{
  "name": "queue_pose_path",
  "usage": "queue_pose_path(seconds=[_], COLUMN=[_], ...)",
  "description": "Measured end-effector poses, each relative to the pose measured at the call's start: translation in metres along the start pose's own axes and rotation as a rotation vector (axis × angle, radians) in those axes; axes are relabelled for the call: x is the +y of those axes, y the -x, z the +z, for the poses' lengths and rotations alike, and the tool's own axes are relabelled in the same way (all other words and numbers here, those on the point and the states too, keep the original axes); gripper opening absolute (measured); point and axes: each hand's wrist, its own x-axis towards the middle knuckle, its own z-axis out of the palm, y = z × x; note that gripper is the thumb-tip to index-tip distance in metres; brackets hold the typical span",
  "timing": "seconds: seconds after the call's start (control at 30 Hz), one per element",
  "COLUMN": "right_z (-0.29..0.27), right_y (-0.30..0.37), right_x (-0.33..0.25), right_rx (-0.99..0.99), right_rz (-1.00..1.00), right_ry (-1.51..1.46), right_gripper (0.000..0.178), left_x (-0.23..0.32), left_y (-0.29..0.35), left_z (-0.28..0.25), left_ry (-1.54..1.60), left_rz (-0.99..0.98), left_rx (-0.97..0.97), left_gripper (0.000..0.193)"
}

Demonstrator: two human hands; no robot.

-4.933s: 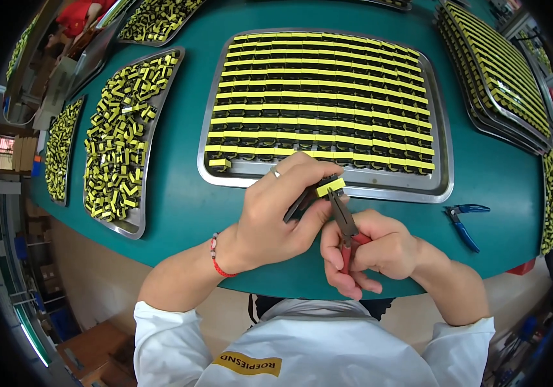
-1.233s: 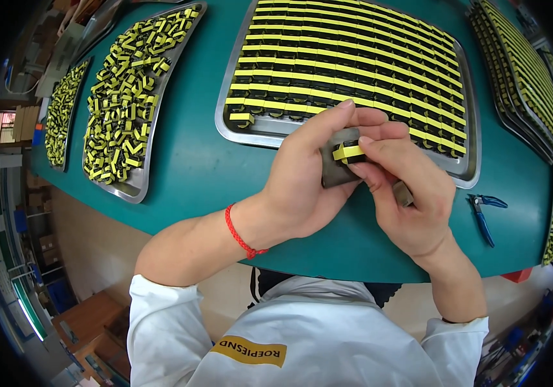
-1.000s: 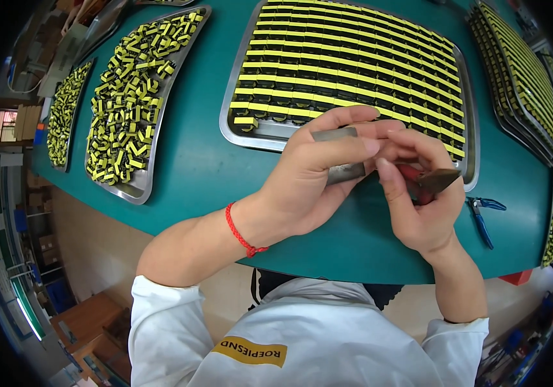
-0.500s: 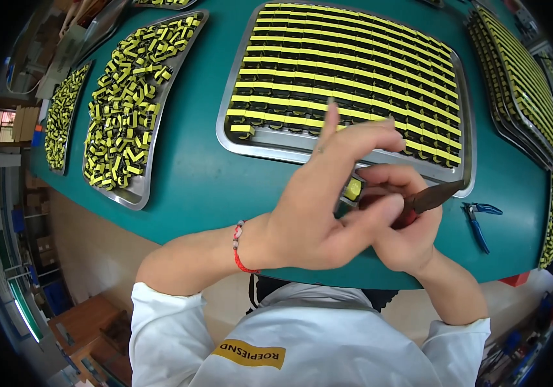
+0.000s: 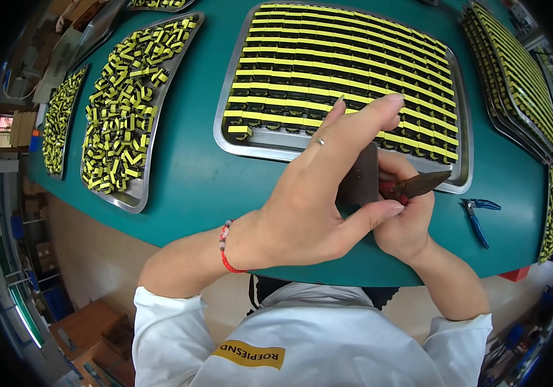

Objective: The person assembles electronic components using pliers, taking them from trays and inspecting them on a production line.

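Note:
My left hand, with a red bead bracelet at the wrist, is closed around a small dark brown block, its thumb below and fingers above. Fingers cover part of the block. Close against it on the right, my right hand grips red-handled pliers. Their dark pointed jaws stick out to the right. Just beyond both hands lies a large metal tray with rows of small yellow-and-black parts.
Loose yellow-and-black parts heap in a long metal tray on the left, beside a smaller heaped tray. Stacked full trays stand at the far right. Blue-handled cutters lie on the green table right of my hands.
The block in my left hand has turned; a yellow face showed before, a flat dark face shows now. My left fingers have drawn closer together, and the pliers have shifted slightly left.

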Motion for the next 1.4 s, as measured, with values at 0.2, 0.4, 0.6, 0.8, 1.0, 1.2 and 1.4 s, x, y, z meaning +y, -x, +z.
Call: queue_pose_path(seconds=[0.2,0.4,0.6,0.8,1.0,1.2,1.4], right_z=[-0.003,0.001,0.001,-0.021,-0.022,-0.019,-0.019], right_y=[0.001,-0.003,-0.003,-0.004,-0.014,-0.013,-0.013], right_x=[0.003,0.003,-0.007,-0.011,-0.008,-0.01,-0.009], right_rx=[0.003,0.132,0.061,0.011,0.135,0.154,0.165], right_rz=[-0.051,-0.138,-0.182,-0.544,-0.843,-0.876,-0.828], right_ry=[0.017,0.139,0.222,0.501,0.588,0.649,0.642], right_gripper=[0.036,0.033,0.033,0.046,0.038,0.037,0.037], left_x=[0.002,-0.011,-0.015,-0.001,-0.002,-0.004,-0.005], left_y=[0.002,0.004,-0.002,-0.007,-0.001,0.001,0.001], left_z=[-0.004,0.005,0.0,-0.013,0.0,0.003,0.002], left_ry=[-0.074,-0.019,-0.019,0.214,0.408,0.429,0.418], left_rz=[-0.006,0.027,-0.003,-0.361,-0.246,-0.264,-0.285], left_rx=[-0.026,-0.01,0.037,0.102,-0.026,-0.017,-0.01], left_gripper=[0.065,0.046,0.044,0.037,0.035,0.034,0.031])
